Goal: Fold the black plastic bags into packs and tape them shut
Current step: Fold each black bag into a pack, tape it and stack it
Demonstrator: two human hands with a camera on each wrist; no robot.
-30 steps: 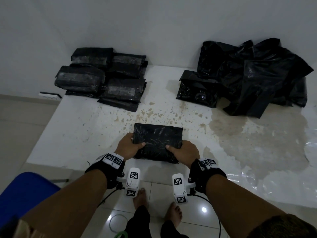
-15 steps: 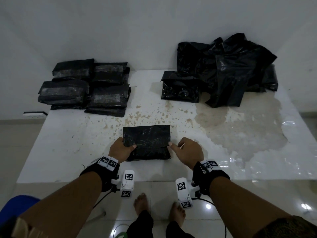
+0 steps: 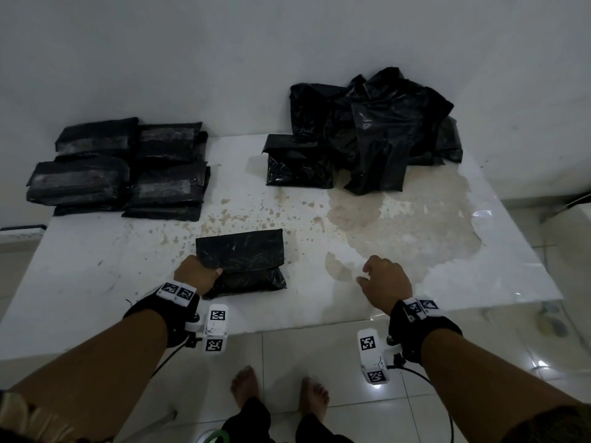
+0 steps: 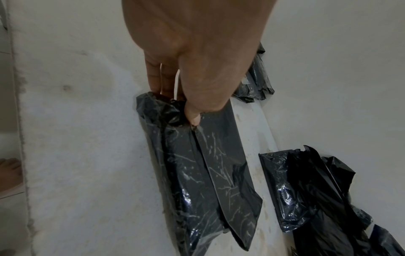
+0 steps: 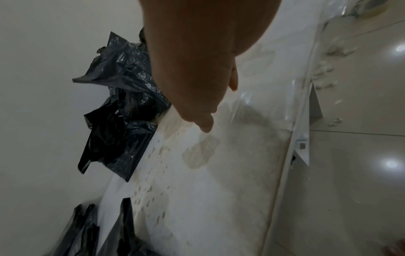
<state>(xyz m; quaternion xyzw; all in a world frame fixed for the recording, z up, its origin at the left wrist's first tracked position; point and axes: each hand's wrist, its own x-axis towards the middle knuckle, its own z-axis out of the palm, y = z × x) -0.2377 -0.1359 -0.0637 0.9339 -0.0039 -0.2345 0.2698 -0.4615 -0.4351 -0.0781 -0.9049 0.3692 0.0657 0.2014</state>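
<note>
Black, thin plastic made the folded pack (image 3: 241, 260), which lay near the front edge of the white worktop (image 3: 96, 251), at about 6 o'clock. Your left hand (image 3: 196, 274) pinched its near left corner, the thumb on top of the flap and the fingers under it; I think this grip kept the springy film from opening, because no tape was on this pack yet. The film looked glossy and full of fine creases, and the pack was a flat rectangle with one puffy near side.

Your right hand (image 3: 385, 282) hovered over the worktop at about 4 o'clock, well apart from the pack, with loose spread fingers and nothing in them. It was probably free to fetch tape, but no tape roll was visible.

At 10 o'clock sat the finished packs (image 3: 121, 169), stacked, each with a dull strip of tape across. At 1 o'clock the loose bags (image 3: 377, 129) formed a crumpled, shiny heap against the wall. Brownish stains marked the surface of the worktop.
</note>
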